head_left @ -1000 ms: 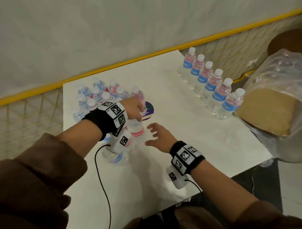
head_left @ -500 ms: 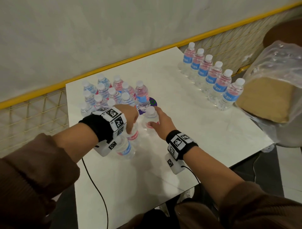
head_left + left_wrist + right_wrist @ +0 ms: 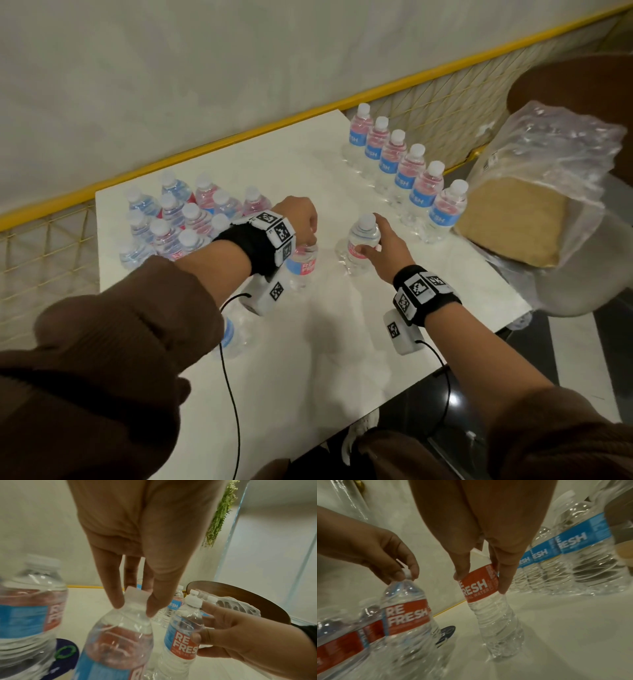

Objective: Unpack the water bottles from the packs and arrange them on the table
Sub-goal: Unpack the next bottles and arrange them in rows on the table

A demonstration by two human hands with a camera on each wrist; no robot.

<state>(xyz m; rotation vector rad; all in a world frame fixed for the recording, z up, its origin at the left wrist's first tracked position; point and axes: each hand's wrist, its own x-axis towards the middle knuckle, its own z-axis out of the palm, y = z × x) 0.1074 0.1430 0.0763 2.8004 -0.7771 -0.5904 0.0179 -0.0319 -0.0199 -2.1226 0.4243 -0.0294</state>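
Two small clear water bottles with red-and-blue labels stand mid-table. My left hand (image 3: 301, 222) pinches one bottle (image 3: 303, 265) by its white cap; the left wrist view shows fingertips (image 3: 118, 601) at the neck of this bottle (image 3: 118, 639). My right hand (image 3: 383, 246) grips the other bottle (image 3: 359, 246) around its label, thumb and fingers on the red band (image 3: 476, 585). A row of several bottles (image 3: 407, 171) stands along the table's right side. A cluster of several bottles (image 3: 178, 219) stands at the far left.
The white table (image 3: 342, 342) has a yellow wire fence (image 3: 428, 102) behind it. A crumpled plastic wrap over a cardboard tray (image 3: 520, 212) lies on a chair at the right. One bottle (image 3: 233, 335) stands under my left forearm. A dark round sticker (image 3: 447, 632) lies on the tabletop.
My right hand reached forward and took hold of a bottle, which now stands further right. My left hand still holds its bottle by the cap, moved slightly right of the cluster.
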